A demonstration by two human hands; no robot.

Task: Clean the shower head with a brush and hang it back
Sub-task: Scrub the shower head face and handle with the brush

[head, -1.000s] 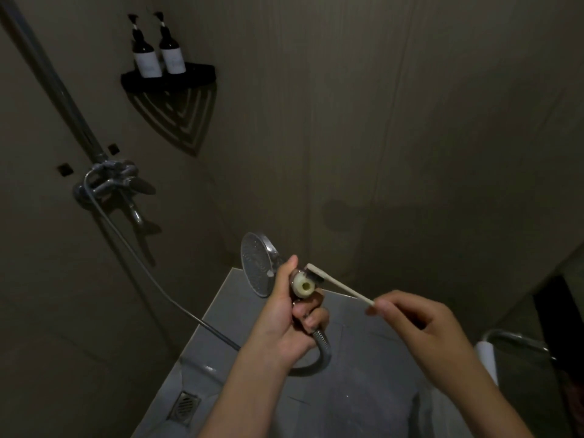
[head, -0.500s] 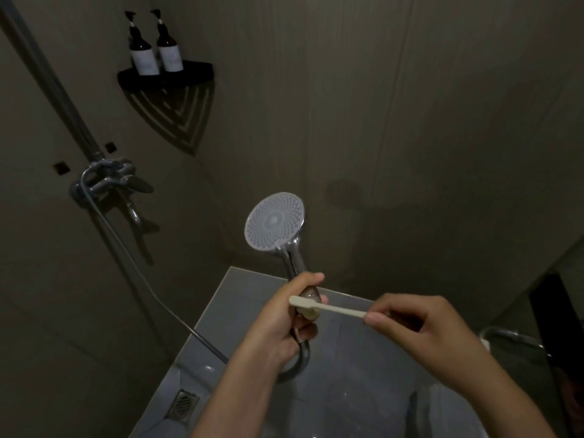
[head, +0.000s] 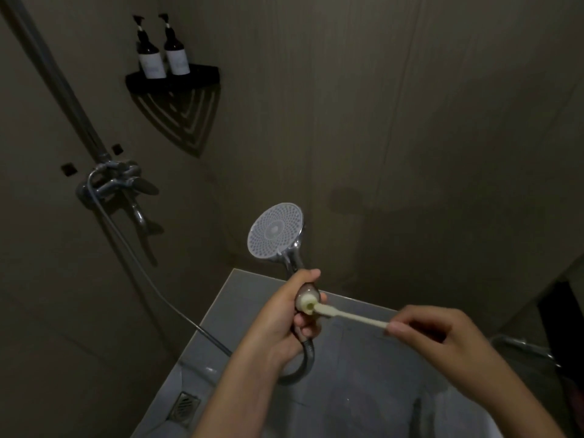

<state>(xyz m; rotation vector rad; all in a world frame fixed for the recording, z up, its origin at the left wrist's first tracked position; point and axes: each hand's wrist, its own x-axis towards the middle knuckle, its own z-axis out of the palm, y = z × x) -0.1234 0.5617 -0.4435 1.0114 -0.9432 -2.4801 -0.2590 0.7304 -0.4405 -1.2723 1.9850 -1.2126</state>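
My left hand (head: 284,320) grips the chrome handle of the shower head (head: 275,230), which stands upright with its round white spray face turned toward me. A pale round button on the handle shows between my fingers. My right hand (head: 442,339) pinches the end of a cream toothbrush (head: 350,317) held nearly level, its bristle end touching that pale button. The metal hose (head: 151,289) loops from below my left hand to the wall tap.
The chrome mixer tap (head: 117,184) and riser pipe (head: 60,86) are on the left wall. A black corner shelf (head: 202,75) carries two dark pump bottles (head: 164,55). A floor drain (head: 185,406) lies low left, a chrome rail (head: 524,347) at right.
The shower head has been turned from side-on to upright with its face toward me. The brush tip went from the handle button, across my fingers, back onto the button.
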